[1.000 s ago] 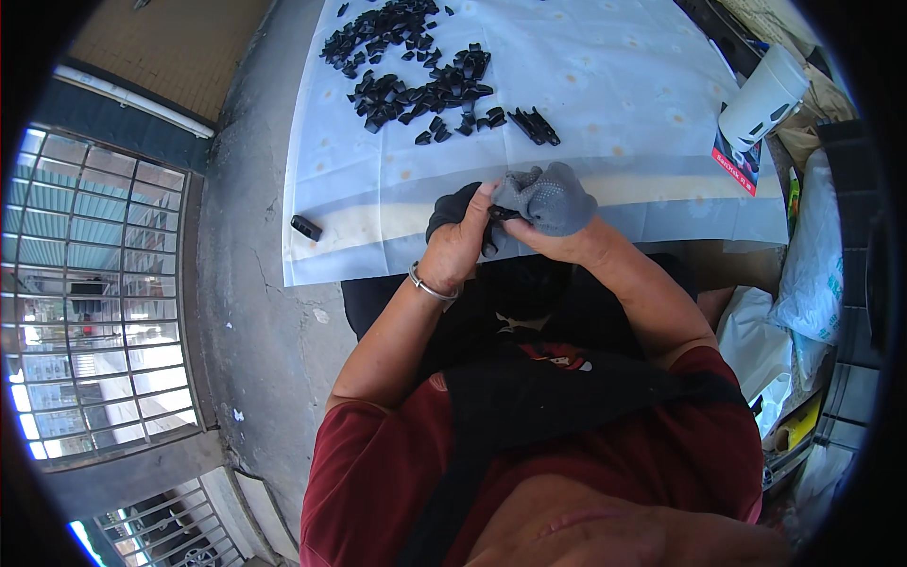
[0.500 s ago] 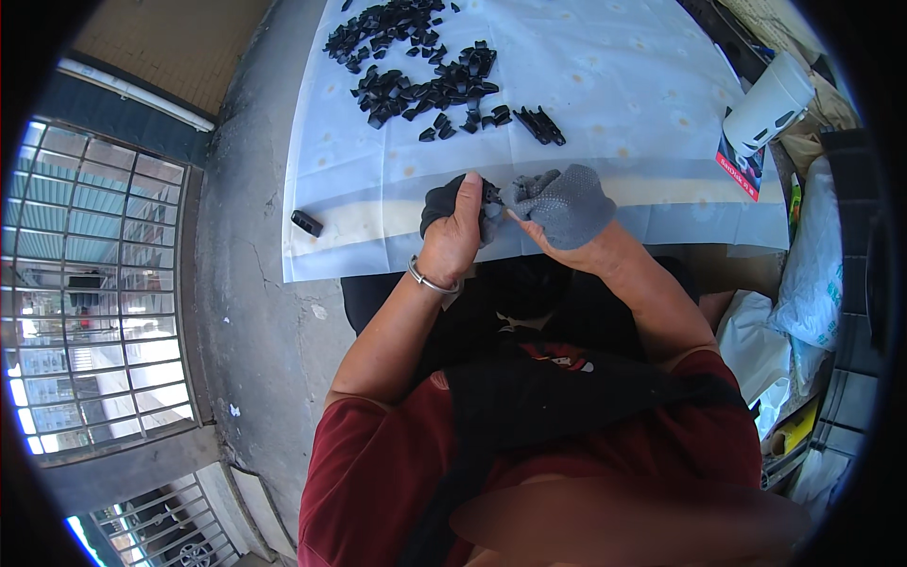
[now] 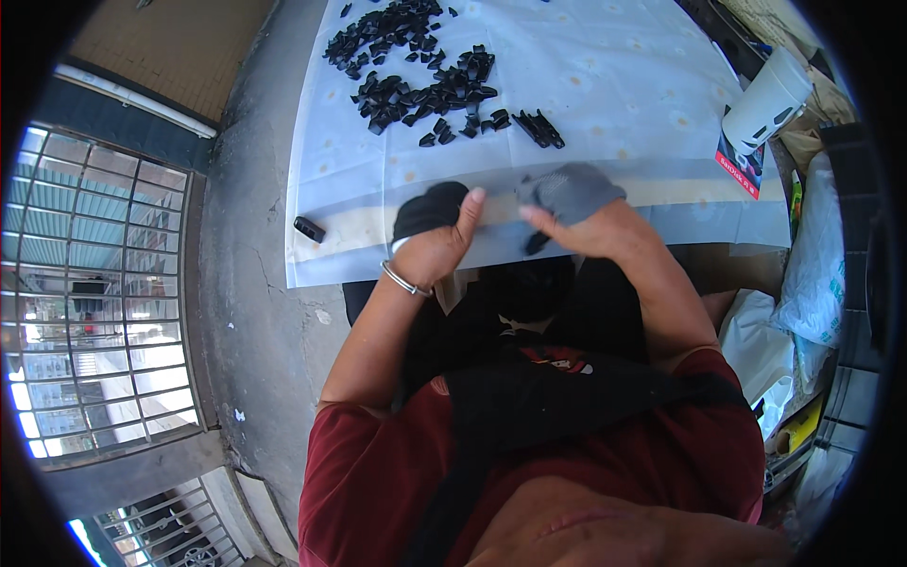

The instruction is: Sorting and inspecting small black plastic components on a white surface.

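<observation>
My left hand (image 3: 436, 225) hovers over the table's near edge in a black glove that leaves the thumb bare. Its thumb stands out apart from the gloved fingers, and nothing shows in its grasp. To the right, my right hand (image 3: 578, 210) wears a grey dotted glove, also with a bare thumb, and is slightly smeared by motion. Its thumb and fingers pinch a small black plastic piece (image 3: 537, 243) that hangs just past the table edge. Beyond the hands lie several long black plastic parts (image 3: 539, 129) side by side and a loose heap of small black plastic pieces (image 3: 444, 87).
A pale patterned cloth covers the table (image 3: 605, 104). One black part (image 3: 309, 229) lies at its left near corner. A white cylindrical container (image 3: 770, 99) stands on a red and black card (image 3: 740, 168) at the right. White plastic bags (image 3: 811, 269) crowd the right side.
My hands have parted: the left moved left and slightly down, the right slightly right. The small black piece has come away in my right hand.
</observation>
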A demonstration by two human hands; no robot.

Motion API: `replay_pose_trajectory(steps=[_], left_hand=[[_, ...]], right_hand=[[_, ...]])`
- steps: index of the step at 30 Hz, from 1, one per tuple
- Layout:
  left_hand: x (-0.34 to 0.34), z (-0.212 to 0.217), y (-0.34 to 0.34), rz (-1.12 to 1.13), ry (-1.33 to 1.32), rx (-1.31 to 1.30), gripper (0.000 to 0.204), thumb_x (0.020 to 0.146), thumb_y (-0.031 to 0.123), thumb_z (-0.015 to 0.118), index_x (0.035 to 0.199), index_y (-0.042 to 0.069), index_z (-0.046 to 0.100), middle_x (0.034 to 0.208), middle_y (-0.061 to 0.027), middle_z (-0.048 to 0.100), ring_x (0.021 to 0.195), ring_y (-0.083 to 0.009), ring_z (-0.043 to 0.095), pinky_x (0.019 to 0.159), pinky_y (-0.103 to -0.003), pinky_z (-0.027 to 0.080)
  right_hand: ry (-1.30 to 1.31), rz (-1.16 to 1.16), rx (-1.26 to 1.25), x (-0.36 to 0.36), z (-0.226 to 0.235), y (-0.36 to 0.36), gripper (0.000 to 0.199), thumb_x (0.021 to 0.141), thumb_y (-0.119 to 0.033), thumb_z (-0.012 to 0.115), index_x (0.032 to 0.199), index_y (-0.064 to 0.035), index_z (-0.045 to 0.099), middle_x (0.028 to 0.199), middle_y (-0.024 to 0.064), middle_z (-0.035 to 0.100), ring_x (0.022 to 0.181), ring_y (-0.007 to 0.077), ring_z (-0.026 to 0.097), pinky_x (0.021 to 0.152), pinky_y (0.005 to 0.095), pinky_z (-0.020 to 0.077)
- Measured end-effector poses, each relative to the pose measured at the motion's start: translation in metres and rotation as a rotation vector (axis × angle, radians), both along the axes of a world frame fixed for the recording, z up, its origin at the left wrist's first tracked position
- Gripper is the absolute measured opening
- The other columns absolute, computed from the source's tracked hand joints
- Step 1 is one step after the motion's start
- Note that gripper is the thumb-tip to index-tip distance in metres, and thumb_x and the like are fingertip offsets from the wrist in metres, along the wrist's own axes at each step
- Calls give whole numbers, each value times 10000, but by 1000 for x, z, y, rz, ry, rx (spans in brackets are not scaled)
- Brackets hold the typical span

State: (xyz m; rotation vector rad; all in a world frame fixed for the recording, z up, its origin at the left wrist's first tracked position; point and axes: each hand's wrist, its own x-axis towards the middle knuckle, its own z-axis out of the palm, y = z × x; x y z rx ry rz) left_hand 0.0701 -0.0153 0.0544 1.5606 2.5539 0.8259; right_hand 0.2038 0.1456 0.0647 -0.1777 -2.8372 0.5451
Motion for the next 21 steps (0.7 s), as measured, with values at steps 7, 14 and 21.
replay_pose_trajectory(steps=[7,14,21], left_hand=[[-85,-32,38,231,369,-42,203,781,198,520,933,102,614,854,-104,616,824,-257,591,691,-357,480],[-71,-41,38,187,323,-30,186,773,182,528,924,102,600,883,-92,613,790,-267,596,693,-356,478],[-43,-20,20,171,-77,97,250,749,188,628,953,52,579,704,-89,623,588,-195,606,558,-296,478]], right_hand=[[255,-116,249,-34,-42,66,228,751,-8,492,922,-88,619,989,138,584,887,303,561,778,388,449],[346,-104,254,-31,-43,78,267,689,25,508,880,-111,638,1047,101,576,903,296,559,787,380,452],[282,-95,298,-27,-40,55,228,697,-75,596,921,-88,639,992,104,604,882,281,571,787,365,455]])
